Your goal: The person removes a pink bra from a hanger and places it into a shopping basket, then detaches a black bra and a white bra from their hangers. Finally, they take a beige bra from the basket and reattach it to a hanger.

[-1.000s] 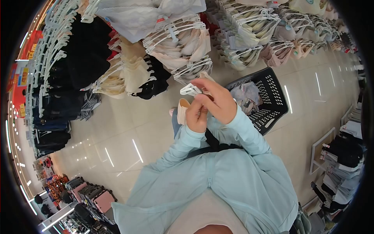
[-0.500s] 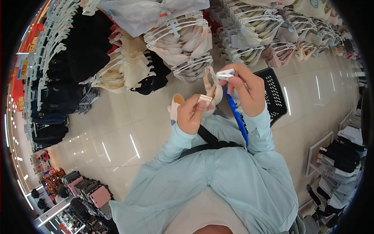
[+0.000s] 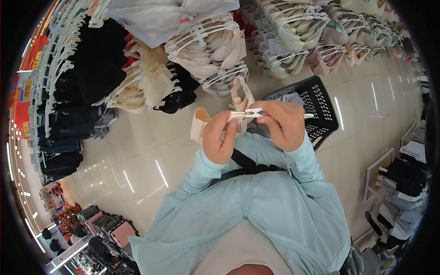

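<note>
Pinched between the thumb and fingers of my left hand (image 3: pixel 220 138) is the end of a beige bra (image 3: pixel 198 123). Its band loops out to the left of that hand, and a strap (image 3: pixel 240 87) rises above it. My right hand (image 3: pixel 285 123) is closed on a white clip hanger (image 3: pixel 308 116), whose end sticks out past the knuckles on the right. The hanger's clip (image 3: pixel 253 112) meets the beige fabric at my left fingertips. Whether the clip's jaws have closed on the fabric is too small to tell. My fingers hide part of the bra.
A black basket (image 3: pixel 326 101) with something greyish inside is just beyond my right hand. Racks of hanging bras (image 3: pixel 206 48) stand ahead, with dark garments (image 3: pixel 98 59) at left. Pink cases (image 3: pixel 123 233) are lower left; stacked clothes (image 3: pixel 405 183) are at right. Tiled floor (image 3: pixel 137 151) lies between.
My right hand has come down, bringing the white clip against the beige fabric at my left fingers. The blue bar beside my right arm is out of sight, and more of the basket shows.
</note>
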The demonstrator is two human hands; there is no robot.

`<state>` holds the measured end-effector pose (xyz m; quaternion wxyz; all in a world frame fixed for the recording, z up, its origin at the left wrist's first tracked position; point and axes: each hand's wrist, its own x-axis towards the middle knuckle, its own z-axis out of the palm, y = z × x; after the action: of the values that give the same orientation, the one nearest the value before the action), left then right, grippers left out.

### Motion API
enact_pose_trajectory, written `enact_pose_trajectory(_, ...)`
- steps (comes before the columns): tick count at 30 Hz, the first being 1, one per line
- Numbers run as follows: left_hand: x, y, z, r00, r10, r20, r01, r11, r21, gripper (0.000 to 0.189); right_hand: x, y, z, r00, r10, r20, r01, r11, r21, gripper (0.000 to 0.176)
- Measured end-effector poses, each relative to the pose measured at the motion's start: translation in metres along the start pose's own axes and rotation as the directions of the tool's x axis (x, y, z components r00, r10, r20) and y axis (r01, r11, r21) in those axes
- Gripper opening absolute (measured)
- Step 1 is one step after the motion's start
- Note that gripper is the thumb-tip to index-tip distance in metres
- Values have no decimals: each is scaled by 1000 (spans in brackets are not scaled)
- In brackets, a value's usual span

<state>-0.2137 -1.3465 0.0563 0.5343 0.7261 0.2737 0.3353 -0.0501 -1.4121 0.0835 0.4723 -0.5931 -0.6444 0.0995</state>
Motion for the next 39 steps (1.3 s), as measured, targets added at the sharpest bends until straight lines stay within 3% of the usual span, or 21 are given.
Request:
enact_pose_trajectory(9,1,1,0,999,37,14,-38,994,101,18,0,-2,1,1000,19,-8,-19,999,44,16)
enact_pose_trajectory(12,1,0,1,999,42,26,-44,994,100,19,-3,1,2,997,77,-16,-74,985,153,15)
enact_pose_trajectory(15,1,6,1,996,-81,19,81,997,15,20,-5,3,0,995,71,73,-84,977,197,16)
enact_pose_trajectory(17,3,8,2,999,-45,-9,44,996,-84,21,-6,5,5,982,-171,85,144,956,256,18)
enact_pose_trajectory(39,0,12,5,997,-77,-21,73,987,-145,25,-9,-1,14,975,-212,67,205,974,94,20)
